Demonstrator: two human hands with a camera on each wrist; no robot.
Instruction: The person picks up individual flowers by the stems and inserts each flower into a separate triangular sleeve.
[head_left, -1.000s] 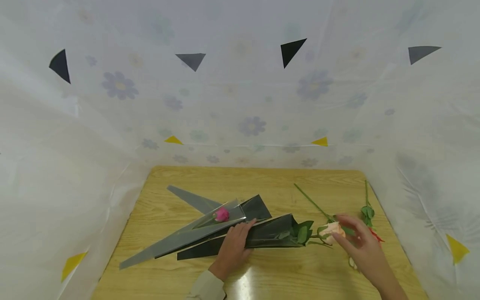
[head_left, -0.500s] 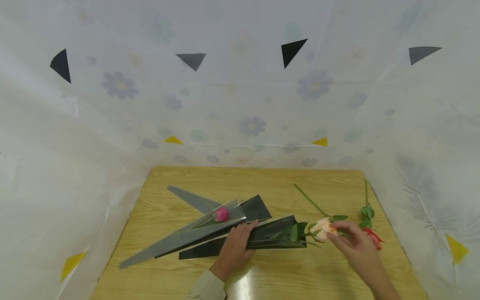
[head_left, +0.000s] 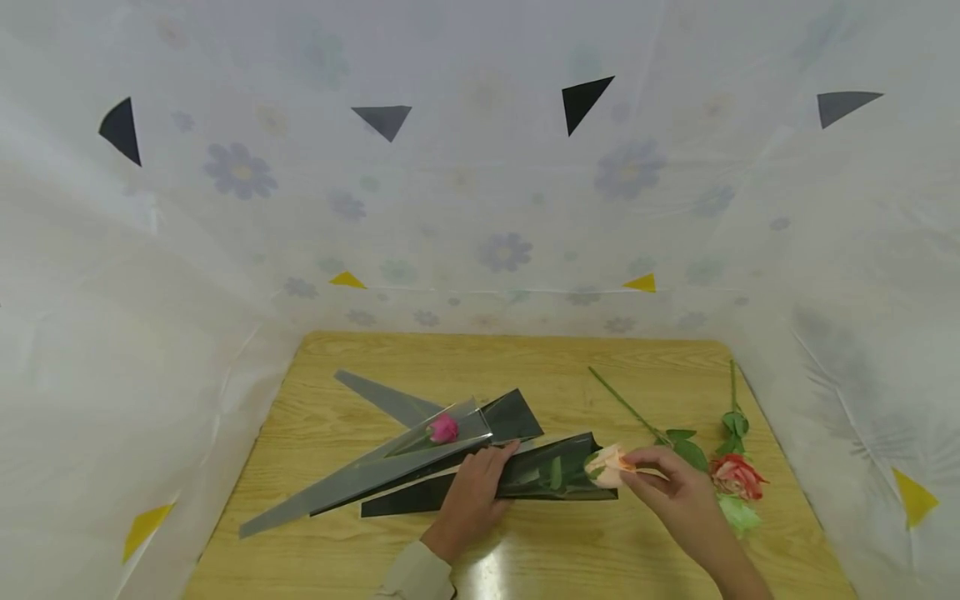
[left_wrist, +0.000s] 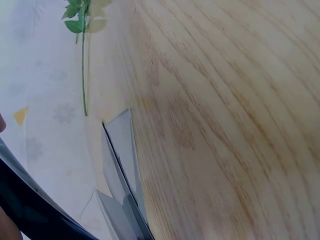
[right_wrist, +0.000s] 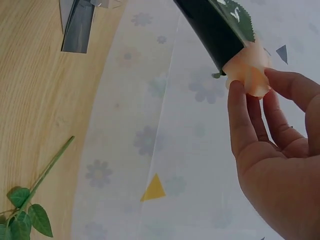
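A peach rose [head_left: 604,467] lies with its stem and leaves inside a black flower sleeve [head_left: 528,477], its bloom at the sleeve's wide mouth. My right hand [head_left: 678,500] pinches the bloom between thumb and fingers. The right wrist view shows the fingertips round the petals of the rose [right_wrist: 248,65], right beside the edge of the sleeve [right_wrist: 207,30]. My left hand [head_left: 471,498] grips the middle of the sleeve from the near side. In the left wrist view only bits of finger show at the left edge, by the dark sleeve [left_wrist: 30,205].
Left of my left hand, a pink rose [head_left: 443,428] lies in a clear-fronted sleeve, among other grey and black sleeves [head_left: 386,398]. To the right lie a red rose [head_left: 738,477], a pale green flower [head_left: 740,513] and a green stem [head_left: 626,402] on the wooden table [head_left: 540,550].
My right hand has moved left with the peach rose, sliding its stem and leaves deeper into the black sleeve. The red rose and pale green flower have come into view. My left hand stays nearly still.
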